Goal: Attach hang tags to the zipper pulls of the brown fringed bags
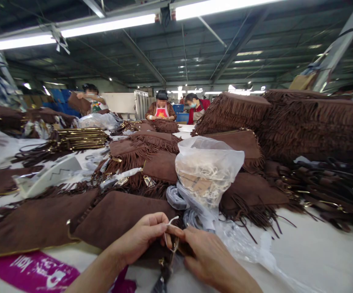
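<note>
My left hand (144, 235) pinches a thin white string (173, 220), its loose end curling up above the thumb. Close against it, my right hand (205, 250) has its fingers curled around the lower part of the same string, by a small gold metal fitting (175, 243). A dark strap with wrapped ends (164, 272) hangs below the fingers. Part of the string is hidden between my fingertips. Brown suede fringed bags (121, 217) lie flat just beyond my hands. A clear plastic bag of white strings (208, 173) stands behind my right hand.
High stacks of fringed brown bags (310, 122) rise at the right, beside dark straps (338, 191). Gold-edged pieces (80, 139) are piled at the left. A purple printed bag (39, 270) lies front left. Co-workers (162, 108) work across the table.
</note>
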The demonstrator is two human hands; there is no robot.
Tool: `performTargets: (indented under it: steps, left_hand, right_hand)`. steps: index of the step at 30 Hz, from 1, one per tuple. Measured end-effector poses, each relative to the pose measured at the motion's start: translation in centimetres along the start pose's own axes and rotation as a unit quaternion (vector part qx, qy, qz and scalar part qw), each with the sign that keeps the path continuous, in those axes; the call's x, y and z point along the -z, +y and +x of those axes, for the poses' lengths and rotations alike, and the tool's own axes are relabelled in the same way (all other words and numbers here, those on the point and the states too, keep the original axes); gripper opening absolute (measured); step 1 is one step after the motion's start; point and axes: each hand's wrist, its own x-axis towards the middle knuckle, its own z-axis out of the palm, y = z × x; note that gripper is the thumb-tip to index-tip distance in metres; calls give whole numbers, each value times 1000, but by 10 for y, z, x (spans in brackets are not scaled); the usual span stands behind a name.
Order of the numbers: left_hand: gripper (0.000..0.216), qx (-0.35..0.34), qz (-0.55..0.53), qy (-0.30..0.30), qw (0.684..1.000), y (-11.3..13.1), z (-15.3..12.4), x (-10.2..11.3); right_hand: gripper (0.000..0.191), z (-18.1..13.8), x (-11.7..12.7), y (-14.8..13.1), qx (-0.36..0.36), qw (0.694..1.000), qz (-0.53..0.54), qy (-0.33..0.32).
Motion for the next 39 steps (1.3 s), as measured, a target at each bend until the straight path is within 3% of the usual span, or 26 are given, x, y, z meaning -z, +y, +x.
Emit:
performTargets:
  steps: [6,11,13,15,17,19,23,26,30,36,39]
  left_hand:
    - [31,-19,13,16,1000,0,-1,0]
    - [20,-17,15,7,1000,2,-2,-1]
    - [19,-21,31,-13,999,3,-4,-1]
    - [16,-35,67,-35,997,2,-6,-2]
    - [10,-64,121,-37,990,1,-8,-4]
    - [6,-130,200,-8,971,1,-10,-6]
    - [17,-310,369,54,875,0,-10,-12]
    - [17,-347,396,82,846,-3,-9,-16]
    - [15,-283,350,144,881,-5,-7,-18]
    - [10,-210,299,151,919,-3,-2,-18]
    - [13,-157,241,138,948,-4,4,-16]
  right_hand:
    - [16,10,10,7,7,999,-35,17]
    - [20,14,2,12,45,978,167,118]
    - [14,16,-2,15,13,950,279,139]
    - [6,18,-5,16,-37,897,419,134]
    - [19,20,-6,15,-68,826,546,122]
    - [24,21,-6,12,-61,790,600,115]
    - [9,23,-8,3,4,830,543,128]
    - [14,25,-12,1,38,854,495,153]
    - [13,27,-14,6,46,845,516,129]
    - [13,31,-13,-1,64,867,480,115]
    - [7,29,-11,-12,61,841,527,109]
